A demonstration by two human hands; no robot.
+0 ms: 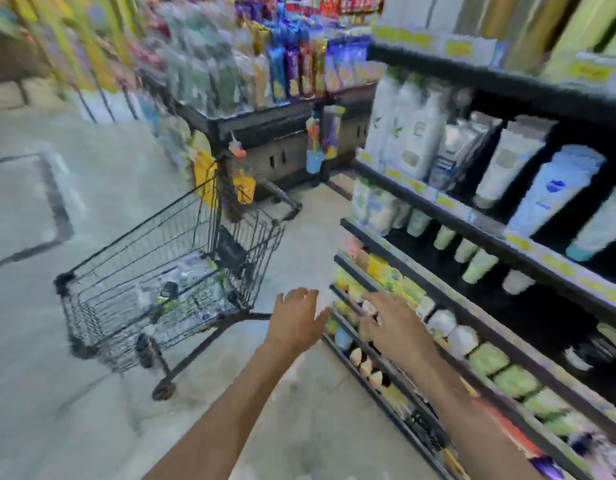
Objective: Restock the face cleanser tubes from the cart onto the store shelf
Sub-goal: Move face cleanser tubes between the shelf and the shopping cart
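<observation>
The frame is blurred by motion. A black wire cart (102, 299) stands on the aisle floor at the left, with wrapped packs of tubes (174, 289) lying in its basket. The store shelf (472, 223) runs along the right, holding white and pale blue cleanser tubes (556, 192) cap down. My left hand (297, 318) hovers empty with fingers spread, between the cart and the shelf. My right hand (393, 323) is stretched out with relaxed fingers in front of a lower shelf edge, holding nothing that I can see.
Lower shelf rows carry small green and yellow boxes (486, 358) and jars. A snack display (251, 74) stands beyond the cart, with hanging items on its end. Pale floor (57, 410) spreads to the left and in front of the cart.
</observation>
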